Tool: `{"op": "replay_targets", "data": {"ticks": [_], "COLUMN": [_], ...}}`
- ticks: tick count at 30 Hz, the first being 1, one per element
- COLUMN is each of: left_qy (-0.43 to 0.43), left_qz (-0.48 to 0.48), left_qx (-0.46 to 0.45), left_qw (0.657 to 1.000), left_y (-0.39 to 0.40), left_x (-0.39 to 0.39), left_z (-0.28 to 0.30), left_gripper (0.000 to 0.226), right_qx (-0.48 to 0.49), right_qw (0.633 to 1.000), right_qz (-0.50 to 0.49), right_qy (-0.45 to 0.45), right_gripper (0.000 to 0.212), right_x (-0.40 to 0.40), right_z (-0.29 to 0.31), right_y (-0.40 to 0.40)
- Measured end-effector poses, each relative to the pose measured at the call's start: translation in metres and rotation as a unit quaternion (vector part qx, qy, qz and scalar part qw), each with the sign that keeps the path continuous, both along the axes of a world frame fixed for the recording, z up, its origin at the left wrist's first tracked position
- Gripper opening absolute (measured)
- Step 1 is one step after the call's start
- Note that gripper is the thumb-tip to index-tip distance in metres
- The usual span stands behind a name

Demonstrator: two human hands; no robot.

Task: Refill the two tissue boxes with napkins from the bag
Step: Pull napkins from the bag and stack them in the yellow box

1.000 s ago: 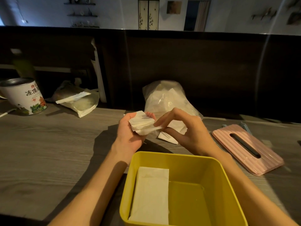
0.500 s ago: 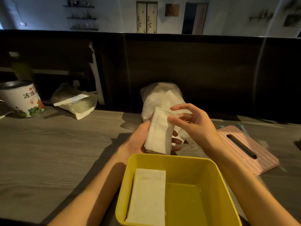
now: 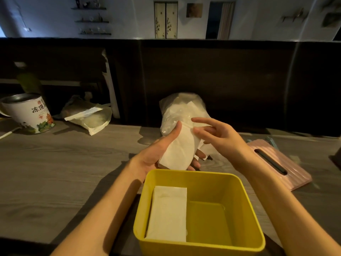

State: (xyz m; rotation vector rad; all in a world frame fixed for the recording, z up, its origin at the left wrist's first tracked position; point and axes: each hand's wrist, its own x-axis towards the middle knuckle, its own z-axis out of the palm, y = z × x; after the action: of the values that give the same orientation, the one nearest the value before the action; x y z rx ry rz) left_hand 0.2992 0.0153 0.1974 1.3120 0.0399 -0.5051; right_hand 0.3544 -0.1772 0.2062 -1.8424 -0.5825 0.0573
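- Head view: at frame centre our left hand (image 3: 156, 154) grips a folded napkin (image 3: 180, 150), thumb on top and fingers curled beneath.
- Our right hand (image 3: 219, 137) hovers just right of it, fingers spread and relaxed, holding nothing.
- Behind them stands the plastic bag (image 3: 182, 109).
- At lower centre, the yellow box (image 3: 245, 209) has a napkin stack (image 3: 168, 213) in its left half.
- At right lies the pink lid (image 3: 287, 169) on the table (image 3: 64, 172).

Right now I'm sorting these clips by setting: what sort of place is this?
Probably a tea house or small eatery: a long wooden counter with a dark partition, a tea tin, and napkins going into a yellow tissue box.
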Motion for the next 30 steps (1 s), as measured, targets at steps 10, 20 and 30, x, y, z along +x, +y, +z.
{"op": "replay_targets", "data": {"ticks": [10, 20, 30], "left_qy": [-0.24, -0.176, -0.107], "left_qz": [0.029, 0.085, 0.027], "left_qx": [0.301, 0.333, 0.418], "left_qw": [0.923, 0.923, 0.902], "left_y": [0.007, -0.033, -0.059], "left_x": [-0.04, -0.113, -0.131], "left_z": [0.076, 0.082, 0.053], "left_gripper": [0.034, 0.059, 0.043], "right_qx": [0.031, -0.138, -0.362], "right_qw": [0.999, 0.988, 0.921], "right_qz": [-0.014, 0.022, 0.01], "right_qy": [-0.012, -0.059, -0.142], "right_gripper": [0.021, 0.024, 0.024], "right_x": [-0.038, -0.088, -0.106], "right_z": [0.05, 0.086, 0.066], "right_y": [-0.026, -0.049, -0.05]}}
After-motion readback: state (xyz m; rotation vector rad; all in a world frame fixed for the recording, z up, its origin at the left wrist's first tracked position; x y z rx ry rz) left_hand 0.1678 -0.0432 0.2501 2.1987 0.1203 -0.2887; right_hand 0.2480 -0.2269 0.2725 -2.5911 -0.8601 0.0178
